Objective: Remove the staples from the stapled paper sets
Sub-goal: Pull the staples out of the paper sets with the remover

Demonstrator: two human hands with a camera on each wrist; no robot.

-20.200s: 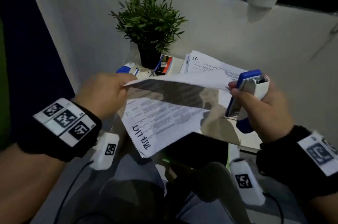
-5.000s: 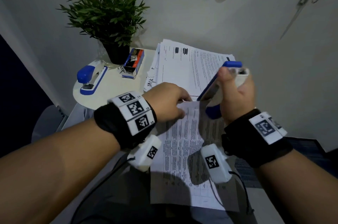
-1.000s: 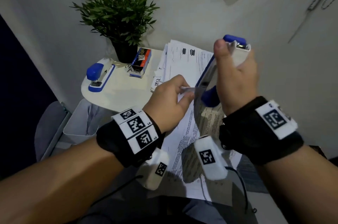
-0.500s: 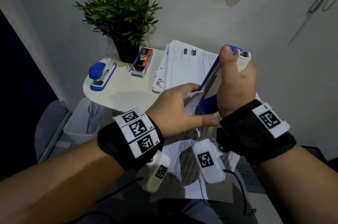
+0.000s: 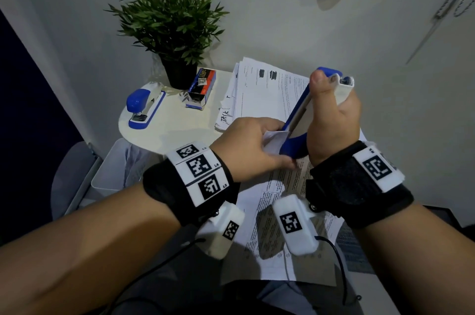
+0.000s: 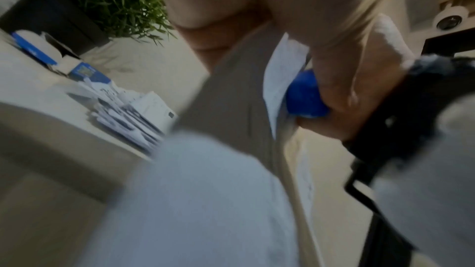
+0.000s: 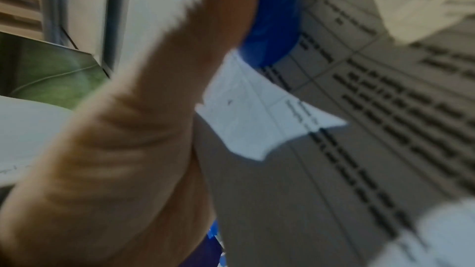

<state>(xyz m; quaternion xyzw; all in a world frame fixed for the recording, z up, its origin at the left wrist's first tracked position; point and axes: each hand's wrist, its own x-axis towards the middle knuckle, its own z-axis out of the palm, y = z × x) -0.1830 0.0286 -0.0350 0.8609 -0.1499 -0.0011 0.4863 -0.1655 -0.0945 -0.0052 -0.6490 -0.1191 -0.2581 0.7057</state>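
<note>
A stapled paper set with printed text hangs over my lap, below the table's edge. My left hand pinches its folded top corner, also seen in the right wrist view as a white flap. My right hand grips a blue and white stapler held nearly upright, thumb on its top end. The stapler's blue lower end sits against the paper corner. The staple itself is hidden. Both wrist views are blurred.
A small round white table carries a second blue stapler, a box of staples, a potted green plant and a stack of papers. A white bin stands below the table at the left. A wall rises close behind.
Over the last second my right hand lowered the stapler onto the paper corner. My left hand shifted its hold and folded the corner up against the stapler's lower end.
</note>
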